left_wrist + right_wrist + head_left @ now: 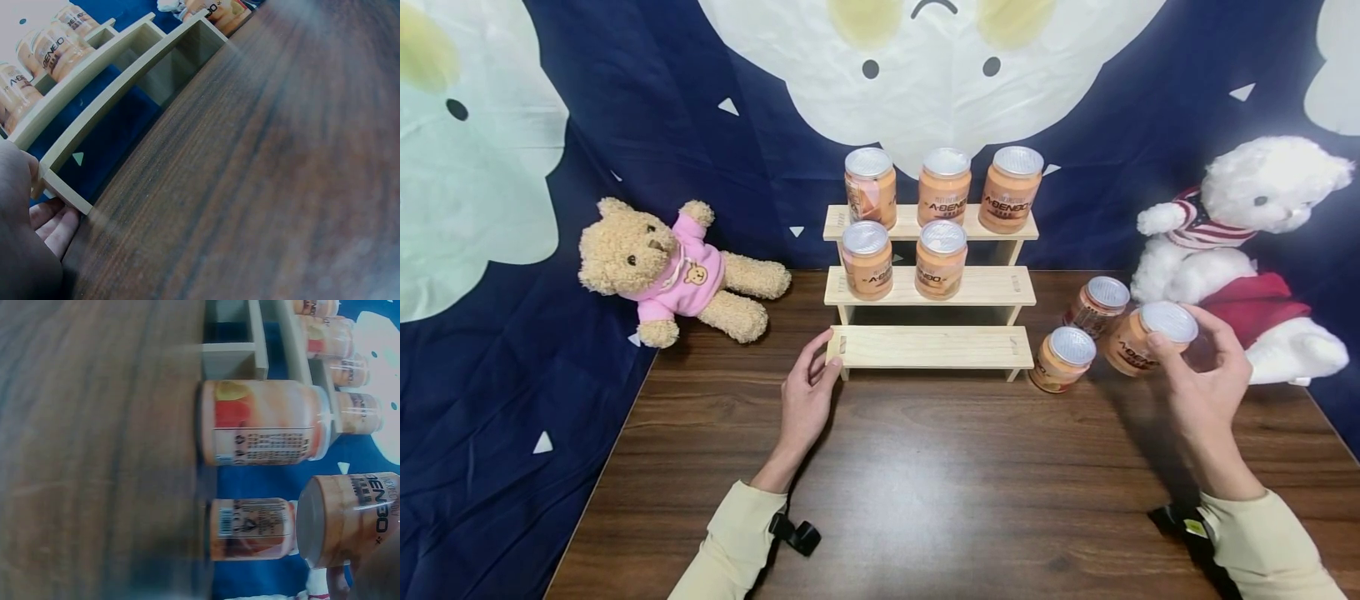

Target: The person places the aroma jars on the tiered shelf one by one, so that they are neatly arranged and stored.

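Note:
My right hand (1210, 387) grips an orange-labelled can with a silver lid (1138, 343). It is lifted off the table, its pale underside turned to the right wrist view. Two similar cans stand on the table beside it: a front can (1060, 365) close to the rack and a rear can (1093, 310). With thumb and fingers, my left hand (807, 393) holds the left end of the bottom step of a three-step wooden rack (932, 346). Three cans (945, 187) line the top step. On the middle step are a left can (868, 265) and a centre can (940, 262).
A tan teddy bear in a pink top (681, 275) lies left of the rack. To the right, behind the held can, sits a white plush bear (1195, 275). A dark blue patterned cloth (655, 100) hangs behind the brown wooden table (895, 500).

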{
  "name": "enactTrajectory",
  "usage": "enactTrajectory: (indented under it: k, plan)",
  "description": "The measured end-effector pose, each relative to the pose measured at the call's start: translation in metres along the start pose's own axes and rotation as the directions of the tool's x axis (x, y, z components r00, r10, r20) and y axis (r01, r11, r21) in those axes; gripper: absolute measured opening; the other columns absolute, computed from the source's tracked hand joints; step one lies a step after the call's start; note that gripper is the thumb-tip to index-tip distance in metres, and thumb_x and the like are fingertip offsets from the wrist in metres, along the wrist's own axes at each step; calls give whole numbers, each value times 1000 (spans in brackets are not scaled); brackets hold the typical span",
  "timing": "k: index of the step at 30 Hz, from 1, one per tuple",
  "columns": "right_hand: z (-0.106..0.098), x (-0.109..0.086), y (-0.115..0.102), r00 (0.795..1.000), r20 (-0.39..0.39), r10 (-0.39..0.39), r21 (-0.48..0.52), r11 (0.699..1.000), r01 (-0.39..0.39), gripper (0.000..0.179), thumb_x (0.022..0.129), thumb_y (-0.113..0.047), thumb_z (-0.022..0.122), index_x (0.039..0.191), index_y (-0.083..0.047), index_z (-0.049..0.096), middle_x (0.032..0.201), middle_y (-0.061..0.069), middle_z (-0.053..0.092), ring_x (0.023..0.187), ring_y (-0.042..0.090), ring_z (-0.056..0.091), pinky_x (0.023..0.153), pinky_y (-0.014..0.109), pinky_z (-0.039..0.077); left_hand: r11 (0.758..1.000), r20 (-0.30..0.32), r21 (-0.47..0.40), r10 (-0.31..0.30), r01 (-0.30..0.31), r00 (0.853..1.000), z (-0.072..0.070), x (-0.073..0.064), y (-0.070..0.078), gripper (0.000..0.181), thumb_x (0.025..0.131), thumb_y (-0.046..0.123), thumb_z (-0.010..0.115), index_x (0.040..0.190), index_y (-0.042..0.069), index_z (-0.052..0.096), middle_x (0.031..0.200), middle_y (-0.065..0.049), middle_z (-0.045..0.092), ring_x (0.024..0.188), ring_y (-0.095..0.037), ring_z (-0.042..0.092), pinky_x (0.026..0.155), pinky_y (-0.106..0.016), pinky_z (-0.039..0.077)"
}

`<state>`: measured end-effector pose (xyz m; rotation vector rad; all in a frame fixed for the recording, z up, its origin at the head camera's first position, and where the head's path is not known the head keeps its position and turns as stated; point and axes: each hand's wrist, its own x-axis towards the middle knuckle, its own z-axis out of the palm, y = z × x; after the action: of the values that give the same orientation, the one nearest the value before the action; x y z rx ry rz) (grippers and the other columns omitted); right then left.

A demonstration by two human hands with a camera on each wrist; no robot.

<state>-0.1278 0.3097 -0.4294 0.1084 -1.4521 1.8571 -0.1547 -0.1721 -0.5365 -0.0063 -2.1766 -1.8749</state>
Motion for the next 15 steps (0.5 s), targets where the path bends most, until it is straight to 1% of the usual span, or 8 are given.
enactTrajectory:
  k: [2, 4, 5, 6, 8, 9, 12, 15]
  plan:
    - [2, 1, -5, 1000, -4, -13, 22, 1000, 13, 48, 81, 22, 79, 128, 20, 70, 111, 16, 80, 94, 17, 71, 83, 19, 58, 1000, 0, 8, -11, 11, 1000, 1, -4, 14, 46, 109, 17, 72, 154, 28, 68, 134, -11, 79, 123, -21, 76, 101, -24, 60]
    - [4, 1, -9, 1000, -9, -23, 32, 999, 23, 49, 80, 22, 79, 128, 21, 69, 111, 17, 80, 94, 18, 70, 83, 20, 58, 1000, 0, -2, 9, -9, 1000, 1, -6, 23, 46, 109, 15, 72, 153, 22, 68, 134, -16, 78, 122, -23, 76, 101, -24, 60]
    - [4, 1, -10, 1000, -8, -28, 34, 999, 28, 49, 80, 22, 79, 128, 22, 69, 111, 17, 80, 94, 18, 70, 83, 20, 58, 1000, -3, 5, 20, -20, 1000, 2, -9, 31, 45, 109, 13, 71, 154, 18, 67, 134, -20, 77, 122, -25, 76, 100, -25, 60]
    - [5, 2, -11, 999, -6, -34, 38, 999, 34, 49, 80, 22, 78, 128, 22, 69, 111, 17, 80, 93, 19, 70, 82, 20, 58, 1000, -1, -1, 31, -31, 1000, 1, -8, 27, 45, 109, 15, 71, 153, 18, 68, 133, -21, 77, 122, -26, 76, 100, -25, 61]
    - [6, 2, -13, 999, 1, -50, 44, 998, 50, 50, 80, 22, 79, 128, 23, 68, 111, 17, 80, 92, 19, 70, 81, 19, 58, 998, 8, -18, 64, -64, 998, -1, -3, 10, 45, 108, 17, 73, 153, 19, 68, 132, -22, 78, 120, -24, 78, 97, -25, 62]
    - [7, 2, -14, 998, 4, -58, 44, 997, 57, 50, 79, 21, 79, 128, 23, 68, 110, 17, 80, 92, 18, 70, 80, 19, 58, 998, 9, -15, 66, -66, 998, -2, -1, 5, 45, 108, 18, 74, 153, 20, 68, 132, -21, 78, 119, -22, 78, 96, -24, 63]
    - [11, 1, -18, 997, 15, -73, 35, 997, 72, 51, 79, 19, 81, 128, 23, 69, 111, 17, 81, 91, 17, 71, 78, 18, 58, 998, 4, -8, 58, -58, 998, -1, -1, 5, 45, 108, 20, 74, 153, 21, 68, 132, -21, 78, 119, -22, 78, 96, -24, 63]
    - [16, 1, -23, 997, 29, -77, 30, 997, 76, 51, 79, 18, 84, 128, 22, 69, 111, 17, 81, 91, 17, 72, 78, 18, 59, 998, -15, 5, 61, -61, 998, 1, -6, 20, 44, 108, 21, 75, 152, 19, 69, 132, -22, 78, 119, -26, 78, 97, -25, 62]
